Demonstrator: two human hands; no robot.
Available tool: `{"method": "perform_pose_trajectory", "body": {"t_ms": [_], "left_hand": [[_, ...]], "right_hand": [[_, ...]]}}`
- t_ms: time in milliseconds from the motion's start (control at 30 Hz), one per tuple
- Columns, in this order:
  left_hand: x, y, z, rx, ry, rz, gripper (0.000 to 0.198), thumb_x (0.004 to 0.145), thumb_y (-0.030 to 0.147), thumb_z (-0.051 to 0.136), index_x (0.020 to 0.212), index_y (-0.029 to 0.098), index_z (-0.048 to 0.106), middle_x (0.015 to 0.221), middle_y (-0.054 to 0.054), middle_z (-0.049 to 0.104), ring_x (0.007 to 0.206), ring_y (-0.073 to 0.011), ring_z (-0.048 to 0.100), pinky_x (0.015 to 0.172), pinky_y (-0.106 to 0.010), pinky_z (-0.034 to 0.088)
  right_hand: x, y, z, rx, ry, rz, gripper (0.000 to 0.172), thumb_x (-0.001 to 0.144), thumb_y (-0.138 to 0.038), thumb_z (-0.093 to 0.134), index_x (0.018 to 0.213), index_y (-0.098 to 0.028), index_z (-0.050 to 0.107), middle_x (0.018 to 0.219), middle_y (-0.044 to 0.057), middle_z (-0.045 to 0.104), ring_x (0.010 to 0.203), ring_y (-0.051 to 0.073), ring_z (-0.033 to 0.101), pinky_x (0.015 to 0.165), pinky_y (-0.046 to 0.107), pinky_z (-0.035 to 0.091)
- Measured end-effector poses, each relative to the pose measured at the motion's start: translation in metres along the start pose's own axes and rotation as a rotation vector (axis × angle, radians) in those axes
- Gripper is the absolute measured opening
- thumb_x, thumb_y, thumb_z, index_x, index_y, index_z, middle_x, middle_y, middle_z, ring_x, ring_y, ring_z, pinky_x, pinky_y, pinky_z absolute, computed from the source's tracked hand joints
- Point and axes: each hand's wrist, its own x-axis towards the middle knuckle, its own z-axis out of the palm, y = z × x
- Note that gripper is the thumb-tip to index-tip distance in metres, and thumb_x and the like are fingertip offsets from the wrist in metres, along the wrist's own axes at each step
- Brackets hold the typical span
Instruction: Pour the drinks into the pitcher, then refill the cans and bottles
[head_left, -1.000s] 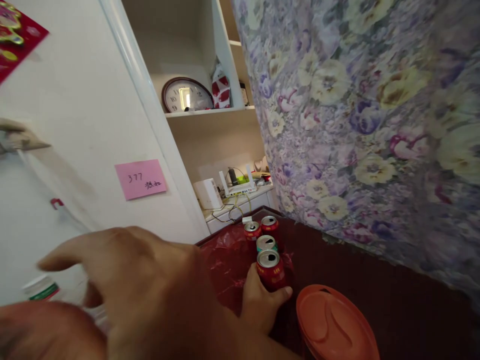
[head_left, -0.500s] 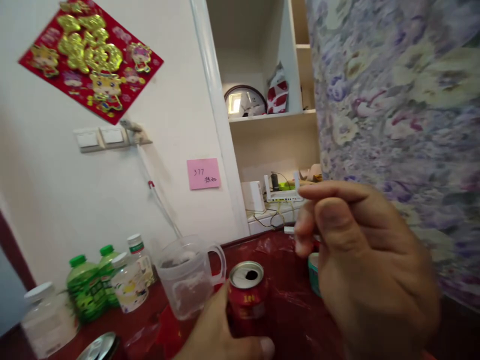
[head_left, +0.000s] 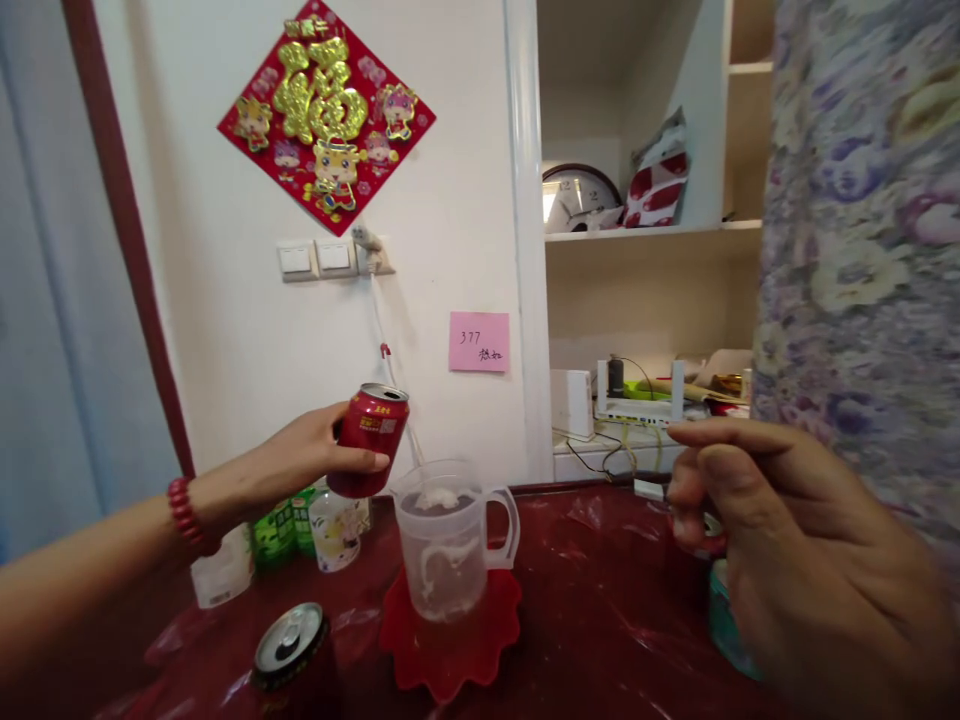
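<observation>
A red drink can (head_left: 375, 430), its top opened, is held up in my left hand (head_left: 330, 450), thumb across its front. It tilts slightly, above and left of a clear plastic pitcher (head_left: 442, 570) with a handle. Inside the pitcher a whitish shape shows. The pitcher stands on a red scalloped mat (head_left: 450, 655). My right hand (head_left: 810, 540) is raised at the right with thumb and index finger pressed together; whatever lies between them, if anything, I cannot make out. A second can (head_left: 289, 645) with a silver top stands at the front left.
Behind my left arm stand white-labelled jars (head_left: 334, 530) and green bottles (head_left: 274, 535). Beyond my right hand a teal container (head_left: 727, 620) is partly hidden. A white router (head_left: 637, 408) with cables sits on the back shelf. Red plastic sheeting (head_left: 592, 600) covers the table.
My left hand has lifted the red can from the table and moved it left, near the pitcher's rim. The view has swung left. My right hand keeps its pinched shape.
</observation>
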Motion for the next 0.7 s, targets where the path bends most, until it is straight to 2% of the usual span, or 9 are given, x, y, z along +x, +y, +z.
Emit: {"method": "perform_pose_trajectory", "body": {"t_ms": [67,133,267,367,700], "left_hand": [[0.012,-0.012,-0.004,0.041,-0.042,-0.049,0.055,0.065,0.044,0.078,0.111,0.02,0.063,0.097,-0.004,0.076,0.089,-0.0268,0.071,0.075,-0.034,0.054],[0.021,-0.022,-0.004,0.227,-0.031,-0.033,0.051,0.065,0.043,0.078,0.108,0.021,0.064,0.093,-0.003,0.074,0.085,-0.0265,0.07,0.072,-0.034,0.052],[0.029,-0.032,0.002,0.727,0.006,0.108,0.051,0.067,0.045,0.077,0.111,0.022,0.067,0.105,-0.008,0.073,0.095,-0.0322,0.069,0.081,-0.04,0.049],[0.03,-0.033,0.008,0.931,-0.011,0.184,0.051,0.071,0.047,0.073,0.115,0.021,0.067,0.111,-0.012,0.072,0.102,-0.0355,0.067,0.086,-0.045,0.047],[0.029,-0.038,0.019,1.032,0.021,0.313,0.042,0.075,0.034,0.067,0.115,0.022,0.067,0.113,-0.011,0.073,0.105,-0.0339,0.066,0.093,-0.049,0.043]], "right_hand": [[-0.001,0.003,0.001,-0.056,-0.011,0.002,0.026,0.099,-0.051,0.067,0.107,-0.027,0.073,0.075,0.0,0.063,0.057,0.01,0.058,0.05,0.012,0.051],[-0.001,0.006,0.001,-0.083,-0.02,-0.011,0.026,0.099,-0.051,0.066,0.107,-0.027,0.073,0.075,0.0,0.064,0.056,0.01,0.059,0.05,0.012,0.052],[-0.002,0.01,-0.001,-0.11,-0.037,-0.02,0.026,0.099,-0.051,0.067,0.109,-0.028,0.073,0.077,0.001,0.066,0.057,0.012,0.062,0.05,0.013,0.054],[-0.003,0.01,0.0,-0.135,-0.019,-0.012,0.025,0.099,-0.051,0.067,0.108,-0.028,0.073,0.077,0.0,0.067,0.058,0.011,0.062,0.05,0.012,0.053],[-0.003,0.008,0.004,-0.113,-0.046,-0.038,0.022,0.099,-0.051,0.067,0.106,-0.03,0.073,0.077,-0.002,0.066,0.057,0.01,0.061,0.049,0.011,0.051]]}}
